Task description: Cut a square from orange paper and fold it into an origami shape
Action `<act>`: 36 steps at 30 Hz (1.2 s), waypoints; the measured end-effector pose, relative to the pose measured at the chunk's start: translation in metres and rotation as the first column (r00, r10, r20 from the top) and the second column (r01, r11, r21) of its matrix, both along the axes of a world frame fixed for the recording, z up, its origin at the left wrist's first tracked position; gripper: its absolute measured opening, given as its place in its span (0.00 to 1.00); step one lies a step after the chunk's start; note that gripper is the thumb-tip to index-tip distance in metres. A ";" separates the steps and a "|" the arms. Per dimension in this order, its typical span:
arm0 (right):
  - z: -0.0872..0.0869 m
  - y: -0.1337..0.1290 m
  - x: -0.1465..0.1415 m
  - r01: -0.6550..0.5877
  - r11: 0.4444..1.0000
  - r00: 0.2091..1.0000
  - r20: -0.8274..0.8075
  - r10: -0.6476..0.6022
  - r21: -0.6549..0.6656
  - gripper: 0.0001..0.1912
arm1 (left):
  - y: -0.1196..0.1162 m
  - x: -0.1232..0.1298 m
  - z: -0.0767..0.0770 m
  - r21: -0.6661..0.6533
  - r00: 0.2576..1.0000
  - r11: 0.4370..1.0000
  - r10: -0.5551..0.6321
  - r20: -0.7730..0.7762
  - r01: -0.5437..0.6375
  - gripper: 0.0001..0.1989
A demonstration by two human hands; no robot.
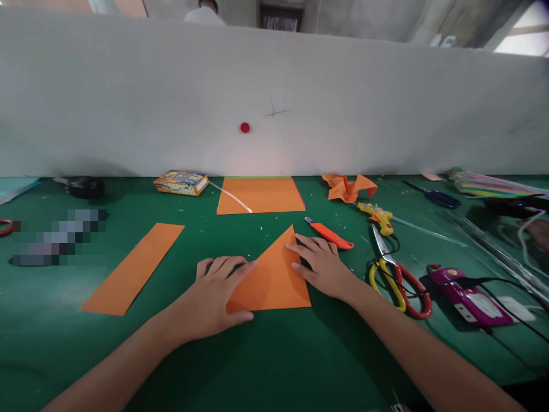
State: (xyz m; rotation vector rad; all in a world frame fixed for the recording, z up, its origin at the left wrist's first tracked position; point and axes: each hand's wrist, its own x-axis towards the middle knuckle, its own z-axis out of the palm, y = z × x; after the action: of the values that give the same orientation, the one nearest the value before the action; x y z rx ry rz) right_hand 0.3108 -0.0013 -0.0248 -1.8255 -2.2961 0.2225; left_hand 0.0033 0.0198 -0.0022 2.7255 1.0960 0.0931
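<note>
At the left of the green table (274, 372), a flat orange strip (134, 269) lies aslant. A small box (179, 183) sits by the far edge, where a pale partition (128, 103) rises before a concrete wall (369, 23). The left hand (214, 292), fingers loosely spread, rests on the folded orange paper (277, 283), centred towards the near edge; the right hand (326, 264), fingers spread, touches its right side. Scissors (382, 247) and a purple device (454, 293) lie towards the right edge.
</note>
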 end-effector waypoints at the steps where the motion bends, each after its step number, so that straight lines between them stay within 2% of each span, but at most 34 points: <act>1: -0.001 0.000 0.000 0.000 1.000 1.000 0.001 0.000 0.002 0.27 | -0.001 -0.001 0.002 -0.001 1.000 1.000 -0.015 -0.012 0.015 0.44; 4: -0.003 0.001 0.001 -0.001 1.000 1.000 0.004 0.001 0.010 0.27 | -0.004 -0.002 0.006 -0.029 0.996 0.997 -0.070 -0.046 0.069 0.46; 9: -0.009 0.000 0.004 -0.010 1.000 1.000 0.007 0.010 0.017 0.26 | -0.005 0.001 0.007 0.038 0.994 0.994 -0.101 -0.037 0.102 0.36; 14: -0.013 0.000 0.006 -0.019 0.999 1.000 0.010 0.019 0.046 0.27 | -0.005 0.001 0.010 0.093 0.989 0.985 -0.144 -0.038 0.147 0.33; 18: -0.014 0.002 0.007 -0.018 0.999 1.000 -0.014 0.018 0.033 0.27 | -0.001 -0.001 0.014 0.102 0.987 0.982 -0.159 -0.016 0.160 0.28; 22: -0.016 0.003 0.010 -0.010 0.999 0.999 -0.041 0.012 0.047 0.27 | 0.002 -0.003 0.017 0.094 0.983 0.979 -0.181 0.011 0.179 0.19; 27: -0.018 0.007 0.017 0.002 0.997 0.989 -0.148 0.010 0.081 0.26 | -0.003 -0.005 0.017 0.087 0.987 0.984 -0.159 0.018 0.157 0.27; 31: -0.011 0.012 0.027 0.049 0.963 0.945 -0.326 0.042 0.265 0.21 | -0.008 -0.003 0.018 0.080 0.989 0.986 -0.145 -0.006 0.145 0.30; 33: -0.007 0.013 0.035 0.102 0.935 0.933 -0.359 0.029 0.340 0.19 | -0.009 -0.001 0.018 0.080 0.991 0.988 -0.132 -0.016 0.132 0.32; 36: -0.003 0.015 0.047 0.168 0.912 0.934 -0.356 -0.026 0.374 0.18 | -0.008 0.000 0.017 0.067 0.996 0.994 -0.081 -0.028 0.083 0.33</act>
State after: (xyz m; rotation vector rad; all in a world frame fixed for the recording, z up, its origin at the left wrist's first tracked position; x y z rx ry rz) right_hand 0.3573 0.0136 -0.0278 -1.5450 -1.8401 0.0444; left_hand 0.0032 0.0117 0.0145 2.8359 1.0040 0.0859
